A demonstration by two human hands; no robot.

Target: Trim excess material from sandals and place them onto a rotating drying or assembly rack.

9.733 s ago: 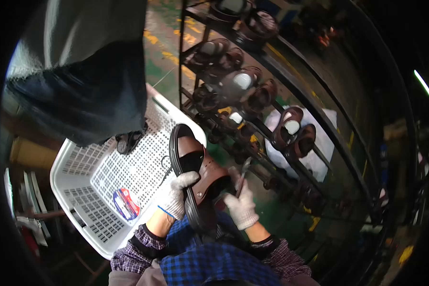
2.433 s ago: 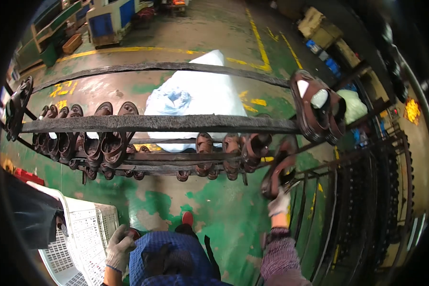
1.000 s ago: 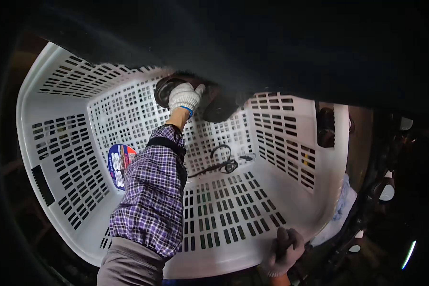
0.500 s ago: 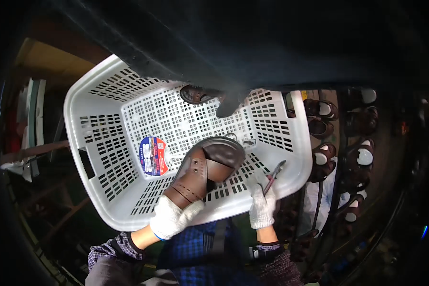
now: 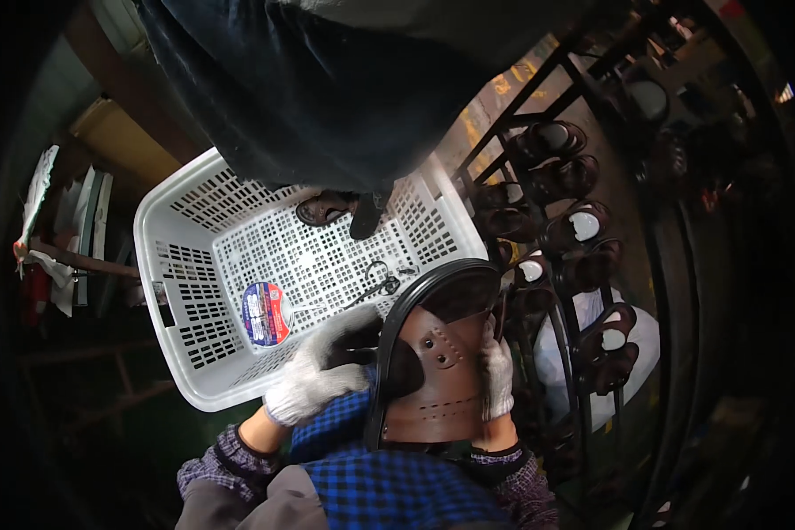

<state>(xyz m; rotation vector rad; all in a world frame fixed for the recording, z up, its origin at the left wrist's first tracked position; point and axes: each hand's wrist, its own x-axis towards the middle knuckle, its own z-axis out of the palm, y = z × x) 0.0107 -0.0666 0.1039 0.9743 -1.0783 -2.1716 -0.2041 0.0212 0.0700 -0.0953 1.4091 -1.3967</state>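
Note:
A brown leather slipper (image 5: pixel 442 371) with a black sole and punched holes is upright in front of me, over the basket's near right corner. My right hand (image 5: pixel 496 375), in a white knit glove, grips its right side; part of the fingers is hidden behind it. A slim dark tool (image 5: pixel 502 314) shows by those fingers, mostly covered. My left hand (image 5: pixel 314 375), also gloved, is at the slipper's left edge with fingers and thumb spread apart. Whether its fingertips touch the sole I cannot tell. Beyond is the white plastic basket (image 5: pixel 194 389).
Inside the basket lie another brown shoe (image 5: pixel 322 210), black-handled scissors (image 5: pixel 387 283) and a round label (image 5: pixel 265 314). A person in dark clothing (image 5: pixel 327 97) leans over its far side. Racks with several brown shoes (image 5: pixel 583 225) stand right, beside a pale plastic bag (image 5: pixel 640 344).
The slipper has come out over the basket's near right corner and turned upright. My right hand now grips it, while my left hand has opened at its edge. The view has shifted.

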